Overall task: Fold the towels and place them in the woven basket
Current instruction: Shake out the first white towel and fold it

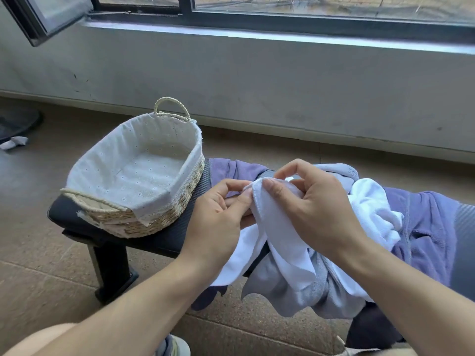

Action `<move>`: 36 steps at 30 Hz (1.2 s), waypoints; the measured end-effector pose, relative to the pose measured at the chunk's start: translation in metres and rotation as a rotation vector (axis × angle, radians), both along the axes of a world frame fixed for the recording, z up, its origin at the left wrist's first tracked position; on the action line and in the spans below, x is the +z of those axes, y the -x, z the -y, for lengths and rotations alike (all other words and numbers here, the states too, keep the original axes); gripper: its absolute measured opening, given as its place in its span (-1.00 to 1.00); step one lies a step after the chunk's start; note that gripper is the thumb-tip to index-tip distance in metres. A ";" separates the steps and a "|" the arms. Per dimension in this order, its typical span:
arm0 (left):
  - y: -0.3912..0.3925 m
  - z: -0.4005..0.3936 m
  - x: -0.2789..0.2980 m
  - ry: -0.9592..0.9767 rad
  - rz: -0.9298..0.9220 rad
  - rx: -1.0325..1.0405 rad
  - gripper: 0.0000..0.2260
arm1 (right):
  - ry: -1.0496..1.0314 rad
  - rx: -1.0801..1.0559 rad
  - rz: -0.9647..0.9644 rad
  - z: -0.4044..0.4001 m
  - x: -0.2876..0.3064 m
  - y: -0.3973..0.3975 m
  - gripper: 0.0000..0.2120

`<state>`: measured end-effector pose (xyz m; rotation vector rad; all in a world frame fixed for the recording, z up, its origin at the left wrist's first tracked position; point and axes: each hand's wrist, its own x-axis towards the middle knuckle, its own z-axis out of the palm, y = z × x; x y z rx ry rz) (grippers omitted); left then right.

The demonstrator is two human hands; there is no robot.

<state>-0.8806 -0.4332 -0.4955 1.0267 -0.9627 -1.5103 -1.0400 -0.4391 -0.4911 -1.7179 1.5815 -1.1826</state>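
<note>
A woven basket [180, 201] with a white cloth lining and rope handles sits at the left end of a black bench [177, 235]; nothing lies inside it. To its right lies a heap of towels: a white towel [290, 255], a grey towel [308, 296] and a purple towel [426, 227], partly hanging over the bench's front edge. My left hand [218, 214] and my right hand [316, 206] both pinch the upper edge of the white towel, close together, just right of the basket.
A grey wall with a window sill runs along the back. The floor is tan tile. A dark object and a small pale cloth [14, 143] lie on the floor at far left. My knee [38, 340] and a shoe [172, 346] show at the bottom.
</note>
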 end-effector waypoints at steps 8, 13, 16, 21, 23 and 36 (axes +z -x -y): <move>0.004 -0.008 0.004 -0.032 -0.139 -0.028 -0.86 | 0.039 -0.026 -0.080 -0.003 -0.003 -0.003 -0.81; 0.006 -0.008 -0.002 -0.014 -0.058 -0.003 -0.84 | 0.043 -0.026 -0.080 -0.002 -0.005 -0.002 -0.80; 0.007 -0.007 -0.004 -0.010 -0.050 0.004 -0.89 | 0.034 -0.018 -0.064 -0.004 -0.007 -0.003 -0.80; 0.002 -0.002 -0.007 0.043 0.038 0.032 -0.96 | 0.048 0.030 -0.124 -0.003 -0.003 0.000 -0.73; -0.004 0.002 -0.003 0.098 0.127 0.071 -0.97 | 0.050 0.134 -0.155 -0.001 0.007 0.011 -0.66; -0.062 0.059 -0.006 0.063 0.360 0.492 -0.90 | 0.140 0.463 -0.472 0.001 0.018 0.049 -0.63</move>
